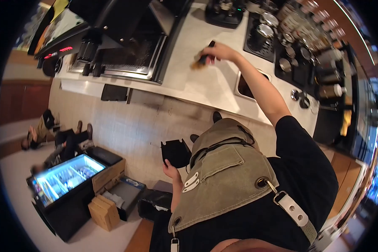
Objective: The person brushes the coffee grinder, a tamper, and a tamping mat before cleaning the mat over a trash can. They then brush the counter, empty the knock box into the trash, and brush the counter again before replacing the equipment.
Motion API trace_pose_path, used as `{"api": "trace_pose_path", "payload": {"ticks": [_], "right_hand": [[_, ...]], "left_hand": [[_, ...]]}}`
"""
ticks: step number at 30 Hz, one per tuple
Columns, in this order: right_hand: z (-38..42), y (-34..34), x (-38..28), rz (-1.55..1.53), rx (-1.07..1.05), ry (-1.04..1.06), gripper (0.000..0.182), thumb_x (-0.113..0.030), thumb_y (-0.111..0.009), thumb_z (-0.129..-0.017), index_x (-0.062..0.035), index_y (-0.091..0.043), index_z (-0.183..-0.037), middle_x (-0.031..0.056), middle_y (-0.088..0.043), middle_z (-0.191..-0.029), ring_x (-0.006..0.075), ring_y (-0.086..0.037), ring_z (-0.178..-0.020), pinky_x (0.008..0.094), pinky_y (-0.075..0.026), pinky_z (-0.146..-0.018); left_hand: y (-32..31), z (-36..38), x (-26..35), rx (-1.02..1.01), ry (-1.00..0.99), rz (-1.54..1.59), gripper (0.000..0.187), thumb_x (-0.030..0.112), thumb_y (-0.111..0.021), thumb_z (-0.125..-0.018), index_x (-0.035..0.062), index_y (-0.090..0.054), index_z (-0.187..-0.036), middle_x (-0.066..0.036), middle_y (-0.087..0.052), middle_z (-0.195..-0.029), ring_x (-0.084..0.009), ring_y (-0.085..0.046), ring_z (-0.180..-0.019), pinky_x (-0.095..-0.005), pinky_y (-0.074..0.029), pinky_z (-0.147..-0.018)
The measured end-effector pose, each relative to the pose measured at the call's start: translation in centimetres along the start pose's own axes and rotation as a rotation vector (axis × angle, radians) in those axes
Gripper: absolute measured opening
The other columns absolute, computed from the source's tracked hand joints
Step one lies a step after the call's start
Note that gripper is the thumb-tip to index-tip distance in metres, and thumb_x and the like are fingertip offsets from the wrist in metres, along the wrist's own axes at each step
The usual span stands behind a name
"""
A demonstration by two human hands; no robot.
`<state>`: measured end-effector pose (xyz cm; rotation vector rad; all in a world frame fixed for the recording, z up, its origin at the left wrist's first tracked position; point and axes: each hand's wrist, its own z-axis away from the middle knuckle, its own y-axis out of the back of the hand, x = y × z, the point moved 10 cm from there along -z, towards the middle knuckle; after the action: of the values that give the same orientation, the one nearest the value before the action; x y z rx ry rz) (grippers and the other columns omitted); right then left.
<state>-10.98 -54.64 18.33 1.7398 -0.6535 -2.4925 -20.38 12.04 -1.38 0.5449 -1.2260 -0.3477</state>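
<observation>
My right hand [219, 52] is closed around the dark handle of a small brush [200, 63], over the pale countertop [185, 80]. The brush's tan bristles point left and down and are blurred. Below the counter edge, my left hand [170, 169] grips the lower edge of a flat black piece [176, 153] with a notched upper rim, held beside my apron [227, 180]. A dark rectangular opening [248, 86] with a light rim lies in the counter beneath my right forearm.
At the upper left stands a large black machine [132, 42]. A grinder [225, 12], metal cups [265, 30] and bottles [332, 90] line the counter's back and right. Behind lie cardboard boxes [103, 212], a lit display case [69, 176] and seated people [67, 136].
</observation>
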Motion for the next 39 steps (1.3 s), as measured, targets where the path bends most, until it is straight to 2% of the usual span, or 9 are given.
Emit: {"api": "trace_pose_path", "payload": {"ticks": [5,10,15,22,26,28,29,34,39], "right_hand": [[-9.1,7.6,-1.2,0.292,0.743,0.184,0.041,-0.043,-0.055,-0.098,-0.008,-0.074,-0.105,0.0184,-0.076,-0.086,0.0391,-0.073,-0.084,0.0493,-0.057,-0.077],[-6.1,-10.3,-1.0,0.668,0.308,0.235,0.029,-0.038,-0.054,-0.099,-0.0159,-0.065,-0.113,0.0169,-0.073,-0.087,0.0368,-0.071,-0.078,0.0518,-0.055,-0.068],[10.8,-21.3,-5.9,0.43,-0.22,0.427,0.022,-0.031,-0.061,-0.096,-0.0118,-0.069,-0.104,0.0138,-0.074,-0.083,0.0355,-0.071,-0.076,0.0468,-0.055,-0.07],[6.7,-0.4,-0.6,0.092,0.638,0.202,0.042,-0.045,-0.055,-0.102,-0.0086,-0.076,-0.108,0.0191,-0.072,-0.077,0.0324,-0.07,-0.063,0.0439,-0.056,-0.067],[10.7,-10.6,2.3,0.362,0.346,0.022,0.047,-0.051,-0.053,-0.1,-0.009,-0.075,-0.105,0.0184,-0.071,-0.074,0.0355,-0.071,-0.069,0.0484,-0.056,-0.069],[17.2,-15.4,-0.1,0.535,0.341,0.186,0.048,-0.051,-0.054,-0.097,-0.0101,-0.078,-0.104,0.0194,-0.074,-0.081,0.041,-0.07,-0.073,0.0513,-0.057,-0.076],[19.3,-18.0,2.7,0.379,-0.196,-0.216,0.045,-0.047,-0.057,-0.096,-0.0084,-0.077,-0.108,0.0173,-0.075,-0.087,0.0329,-0.072,-0.073,0.0435,-0.059,-0.073],[33.1,-10.0,2.9,-0.314,0.46,-0.176,0.021,-0.022,-0.066,-0.097,-0.0035,-0.071,-0.105,0.0027,-0.071,-0.082,0.0081,-0.063,-0.068,0.0264,-0.053,-0.064],[43.1,-1.6,9.9,-0.425,1.149,-0.169,0.024,-0.02,-0.067,-0.098,-0.0048,-0.067,-0.117,0.0033,-0.073,-0.09,0.0085,-0.062,-0.081,0.0267,-0.05,-0.073]], "left_hand": [[-0.1,3.5,1.2,0.064,0.074,0.042,0.042,0.035,-0.062,-0.106,-0.0059,-0.064,-0.1,-0.009,-0.066,-0.085,-0.0157,-0.053,-0.079,-0.0323,-0.047,-0.076],[0.7,6.0,1.8,0.136,0.119,0.046,0.041,0.035,-0.062,-0.106,-0.0055,-0.064,-0.099,-0.007,-0.062,-0.083,-0.0149,-0.05,-0.077,-0.0318,-0.046,-0.074],[1.4,4.4,5.9,0.181,0.051,0.047,0.047,0.038,-0.062,-0.106,-0.0067,-0.06,-0.094,-0.008,-0.059,-0.079,-0.0156,-0.048,-0.077,-0.0336,-0.044,-0.073],[4.6,-3.0,15.7,0.106,-0.234,0.156,0.039,0.031,-0.06,-0.108,-0.0061,-0.064,-0.096,-0.006,-0.064,-0.083,-0.0138,-0.052,-0.078,-0.0305,-0.047,-0.075],[5.2,-4.8,23.4,0.029,-0.33,0.28,0.039,0.031,-0.06,-0.108,-0.0046,-0.066,-0.094,-0.006,-0.066,-0.084,-0.0136,-0.054,-0.078,-0.0302,-0.047,-0.074],[4.5,-5.1,25.3,-0.077,-0.357,0.344,0.039,0.031,-0.058,-0.109,-0.0046,-0.068,-0.097,-0.004,-0.068,-0.088,-0.0121,-0.054,-0.079,-0.0288,-0.047,-0.074],[3.5,-4.9,27.0,-0.135,-0.369,0.421,0.039,0.031,-0.057,-0.109,-0.0048,-0.068,-0.098,-0.004,-0.068,-0.089,-0.0116,-0.055,-0.079,-0.0282,-0.047,-0.074],[-5.4,-2.2,32.2,-0.626,-0.212,0.726,0.038,0.03,-0.055,-0.11,-0.0049,-0.07,-0.104,-0.004,-0.071,-0.097,-0.0108,-0.06,-0.085,-0.027,-0.05,-0.077],[-16.0,2.6,38.7,-0.875,-0.158,0.813,0.042,0.032,-0.054,-0.11,-0.0072,-0.069,-0.115,-0.01,-0.072,-0.111,-0.0165,-0.067,-0.097,-0.0313,-0.054,-0.086]]}}
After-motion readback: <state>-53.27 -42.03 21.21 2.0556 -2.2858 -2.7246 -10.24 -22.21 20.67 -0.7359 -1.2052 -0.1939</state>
